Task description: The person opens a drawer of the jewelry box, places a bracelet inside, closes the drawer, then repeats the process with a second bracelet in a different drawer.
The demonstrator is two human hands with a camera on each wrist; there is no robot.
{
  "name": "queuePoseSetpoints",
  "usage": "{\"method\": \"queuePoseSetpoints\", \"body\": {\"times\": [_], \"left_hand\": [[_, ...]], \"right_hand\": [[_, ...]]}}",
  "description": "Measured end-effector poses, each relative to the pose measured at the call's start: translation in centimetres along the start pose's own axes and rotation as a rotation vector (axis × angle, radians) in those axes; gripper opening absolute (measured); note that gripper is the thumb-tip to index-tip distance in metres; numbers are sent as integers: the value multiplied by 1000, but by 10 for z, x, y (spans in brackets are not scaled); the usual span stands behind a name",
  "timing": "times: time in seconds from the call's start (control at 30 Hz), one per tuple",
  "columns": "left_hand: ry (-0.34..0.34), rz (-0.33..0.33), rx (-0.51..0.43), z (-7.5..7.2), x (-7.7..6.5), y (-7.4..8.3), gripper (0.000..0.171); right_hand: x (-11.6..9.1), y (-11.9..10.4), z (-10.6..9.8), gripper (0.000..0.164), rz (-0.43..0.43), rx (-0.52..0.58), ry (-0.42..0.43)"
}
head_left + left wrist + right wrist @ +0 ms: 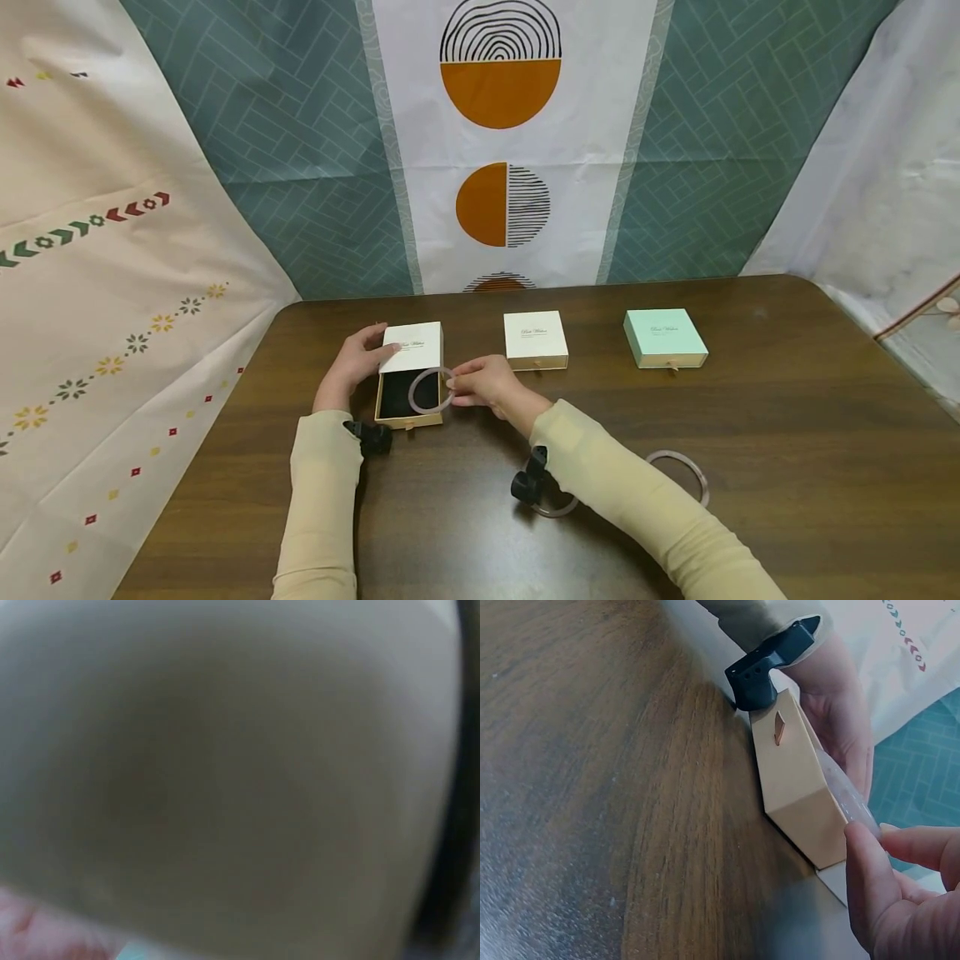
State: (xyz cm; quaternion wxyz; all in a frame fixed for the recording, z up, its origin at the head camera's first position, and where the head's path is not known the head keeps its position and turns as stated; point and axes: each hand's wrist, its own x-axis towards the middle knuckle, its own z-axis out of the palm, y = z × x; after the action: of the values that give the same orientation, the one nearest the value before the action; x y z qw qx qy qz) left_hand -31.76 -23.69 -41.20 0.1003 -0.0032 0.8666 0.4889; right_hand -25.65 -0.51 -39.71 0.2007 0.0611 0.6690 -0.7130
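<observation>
A white slide-out box point(420, 354) stands at the left of the table, its drawer point(392, 398) pulled toward me and showing a black lining. My left hand point(357, 365) holds the box's white sleeve at its left side, thumb on top. Between thumb and fingers, my right hand point(486, 385) pinches a pale pinkish bangle point(412, 397) over the drawer's right part. Seen from the right wrist, the bangle point(847, 796) is tilted up at the edge of the gold-coloured drawer point(791, 761). Blurred fabric fills most of the left wrist view.
Behind the right hand stands a closed white box point(536, 335), and farther right a closed mint-green box point(665, 336). Two more bangles lie near the right sleeve: one point(697, 473) beyond it, another point(555, 512) partly hidden under it. Cloth hangs behind the table.
</observation>
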Motion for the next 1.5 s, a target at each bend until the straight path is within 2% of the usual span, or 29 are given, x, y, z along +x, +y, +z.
{"method": "queuePoseSetpoints", "body": {"times": [0.73,1.03,1.5], "left_hand": [[2,2,5,1,0,0,64],[2,3,1,3,1,0,65],[6,-4,-12,3,1,-1,64]], "right_hand": [[1,3,10,25,-31,15,18],[3,6,12,23,-48,-4,10],[6,8,15,20,-67,-91,27]]}}
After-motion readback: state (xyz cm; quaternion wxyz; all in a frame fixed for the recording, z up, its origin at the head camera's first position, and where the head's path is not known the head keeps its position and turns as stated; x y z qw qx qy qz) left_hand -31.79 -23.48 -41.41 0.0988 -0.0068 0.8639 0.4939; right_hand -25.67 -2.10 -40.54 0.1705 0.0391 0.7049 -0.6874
